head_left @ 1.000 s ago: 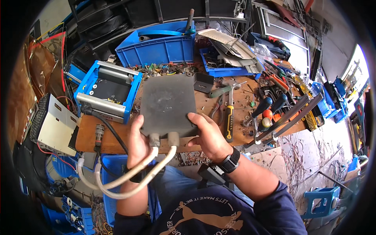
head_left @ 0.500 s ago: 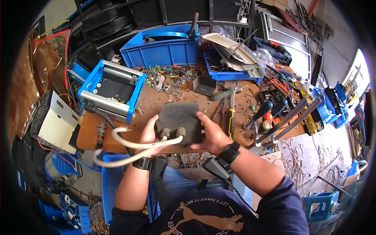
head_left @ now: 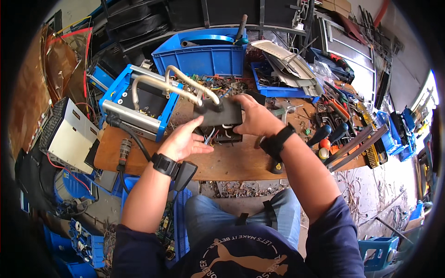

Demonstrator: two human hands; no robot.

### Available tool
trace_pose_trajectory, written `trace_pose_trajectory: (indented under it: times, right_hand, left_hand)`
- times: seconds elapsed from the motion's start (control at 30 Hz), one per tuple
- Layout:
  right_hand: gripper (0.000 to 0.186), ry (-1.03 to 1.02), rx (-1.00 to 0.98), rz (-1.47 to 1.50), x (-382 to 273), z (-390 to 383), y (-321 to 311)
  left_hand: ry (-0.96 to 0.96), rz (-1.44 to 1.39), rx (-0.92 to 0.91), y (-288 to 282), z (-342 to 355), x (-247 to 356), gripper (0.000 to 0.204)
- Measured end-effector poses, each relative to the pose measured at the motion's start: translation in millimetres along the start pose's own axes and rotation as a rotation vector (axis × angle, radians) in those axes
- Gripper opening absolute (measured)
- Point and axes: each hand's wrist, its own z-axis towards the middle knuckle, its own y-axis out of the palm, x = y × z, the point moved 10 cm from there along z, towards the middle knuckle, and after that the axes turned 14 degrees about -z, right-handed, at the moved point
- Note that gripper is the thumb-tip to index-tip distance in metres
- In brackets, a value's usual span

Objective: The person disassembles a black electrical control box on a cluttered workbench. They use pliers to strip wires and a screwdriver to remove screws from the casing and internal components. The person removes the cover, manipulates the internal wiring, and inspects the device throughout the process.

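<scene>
A dark grey metal box (head_left: pixel 214 118) sits over the wooden bench with its open side toward me. Loose coloured wires (head_left: pixel 212 136) show inside that opening. Two thick whitish cables (head_left: pixel 187 94) come out of its far part and loop up and away to the left. My right hand (head_left: pixel 260 119) grips the right side of the box, fingers over the top corner and thumb lower down. At the box's left front corner, my left hand (head_left: pixel 183 140) is open, thumb and fingers spread, holding nothing; whether its fingertips touch the box I cannot tell.
A blue-framed case (head_left: pixel 162 123) stands left of the box. Behind it are a blue crate (head_left: pixel 199 62), scattered scrap and a blue tray (head_left: pixel 285 91) with metal sheets. Screwdrivers (head_left: pixel 320 135) and other hand tools lie on the right. A cable connector (head_left: pixel 124 153) rests at the left front edge.
The box has moved away from me and turned, so its cables now point to the far side and its wired opening faces me. My left hand has loosened from it.
</scene>
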Motion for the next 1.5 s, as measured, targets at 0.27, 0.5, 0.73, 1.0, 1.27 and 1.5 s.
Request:
trace_pose_trajectory:
  times: [0.27, 0.5, 0.73, 1.0, 1.27, 1.5]
  right_hand:
    - [0.097, 0.03, -0.178, 0.0, 19.0, 25.4, 6.9]
    - [0.088, 0.079, -0.193, -0.023, 13.5, 32.4, 18.7]
    - [0.088, 0.108, -0.217, 0.005, 12.2, 31.0, 12.4]
    - [0.093, 0.114, -0.273, -0.015, 21.2, 36.9, 19.4]
    - [0.086, 0.119, -0.297, 0.133, 21.5, 47.1, 20.6]
    - [0.087, 0.165, -0.296, 0.213, 35.5, 64.3, 29.2]
  left_hand:
    - [0.256, 0.527, 0.216, 3.7, -17.8, 28.3, 0.07]
    - [1.248, 0.808, 0.481, 3.2, -66.8, 21.8, 0.006]
    - [0.816, 0.507, 0.564, -27.4, -21.9, -30.5, 0.022]
    - [0.839, 1.199, 0.674, 15.4, -24.8, 4.7, 0.024]
    - [0.82, 0.997, 0.409, -3.0, -3.2, 25.0, 0.021]
    - [0.646, 0.788, 0.249, -24.5, 24.3, 33.1, 0.014]
